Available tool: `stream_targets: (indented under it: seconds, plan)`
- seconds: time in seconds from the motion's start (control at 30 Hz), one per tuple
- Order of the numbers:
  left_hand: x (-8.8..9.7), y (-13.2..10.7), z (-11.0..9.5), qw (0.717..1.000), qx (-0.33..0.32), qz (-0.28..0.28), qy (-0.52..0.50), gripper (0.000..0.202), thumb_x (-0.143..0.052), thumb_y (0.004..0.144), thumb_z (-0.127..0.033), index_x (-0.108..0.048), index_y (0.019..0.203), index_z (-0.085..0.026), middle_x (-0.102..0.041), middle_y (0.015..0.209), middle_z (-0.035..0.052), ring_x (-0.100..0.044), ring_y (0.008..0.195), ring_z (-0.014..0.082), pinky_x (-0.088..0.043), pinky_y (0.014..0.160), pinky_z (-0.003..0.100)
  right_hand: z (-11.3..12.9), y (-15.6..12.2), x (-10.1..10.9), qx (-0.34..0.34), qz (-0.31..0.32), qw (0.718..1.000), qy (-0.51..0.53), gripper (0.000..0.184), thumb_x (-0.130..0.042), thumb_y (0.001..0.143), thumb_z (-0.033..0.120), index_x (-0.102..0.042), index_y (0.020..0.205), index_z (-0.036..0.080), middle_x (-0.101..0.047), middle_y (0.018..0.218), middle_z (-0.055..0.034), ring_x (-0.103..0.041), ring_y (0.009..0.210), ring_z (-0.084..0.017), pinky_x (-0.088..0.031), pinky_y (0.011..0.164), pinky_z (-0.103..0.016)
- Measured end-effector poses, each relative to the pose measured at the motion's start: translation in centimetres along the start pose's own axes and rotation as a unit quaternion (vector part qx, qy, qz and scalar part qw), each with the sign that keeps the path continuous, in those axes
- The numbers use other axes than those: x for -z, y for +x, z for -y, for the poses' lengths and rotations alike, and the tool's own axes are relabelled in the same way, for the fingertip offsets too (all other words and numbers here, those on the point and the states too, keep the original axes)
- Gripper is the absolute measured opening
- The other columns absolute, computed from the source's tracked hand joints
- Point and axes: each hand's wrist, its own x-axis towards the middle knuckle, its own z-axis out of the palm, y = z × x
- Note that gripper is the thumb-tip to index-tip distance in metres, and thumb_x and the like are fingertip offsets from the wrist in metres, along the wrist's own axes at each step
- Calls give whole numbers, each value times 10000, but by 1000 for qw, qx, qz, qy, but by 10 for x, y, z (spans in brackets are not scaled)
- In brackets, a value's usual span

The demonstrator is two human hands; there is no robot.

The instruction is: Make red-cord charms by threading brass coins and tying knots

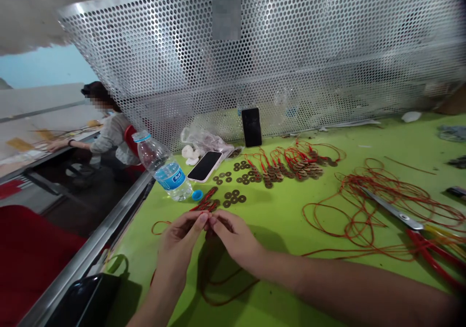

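Note:
My left hand (177,242) and my right hand (237,239) meet fingertip to fingertip above the green table. Both are closed in a pinch on a thin red cord (225,302), mostly hidden at the fingertips; its loose loop hangs below my right hand. Just beyond my fingers lie dark round coins strung with red cord (209,204). Loose coins with holes (235,198) sit in small groups behind them. Farther back is a row of finished-looking coin strings (291,169) with red cord loops.
Scissors (402,216) with red handles lie among tangled red cord (364,205) on the right. An uncapped water bottle (165,169), blue cap (197,195) and white phone (206,166) stand left. Another phone (251,127) leans on the perforated metal screen (291,50). A person (112,133) sits beyond.

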Motion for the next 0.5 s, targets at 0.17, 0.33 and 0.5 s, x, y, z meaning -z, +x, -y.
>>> stream_targets:
  seconds: [0.17, 0.33, 0.5]
  plan:
    - [4, 4, 3, 1000, -8, -13, -6, 310, -801, 507, -386, -693, 685, -157, -669, 693, 38, -607, 686, 153, -512, 655, 226, -3, 3, 0, -22, 3, 997, 71, 283, -543, 798, 453, -543, 772, 171, -547, 690, -1, -514, 661, -116, -406, 632, -246]
    - [4, 4, 3, 1000, -9, -4, 0, 303, -794, 523, -390, -694, 689, -156, -679, 724, 47, -613, 714, 159, -513, 676, 229, -3, 4, -1, -32, -7, 995, 99, 305, -585, 758, 477, -563, 775, 173, -561, 689, -1, -538, 668, -120, -428, 659, -257]
    - [0, 2, 0, 1000, -10, 0, 15, 326, -794, 505, -416, -695, 670, -153, -656, 654, 40, -616, 728, 184, -514, 683, 250, -2, 4, -1, -38, -19, 994, 101, 306, -589, 756, 479, -560, 753, 174, -565, 683, 2, -540, 665, -119, -429, 663, -258]
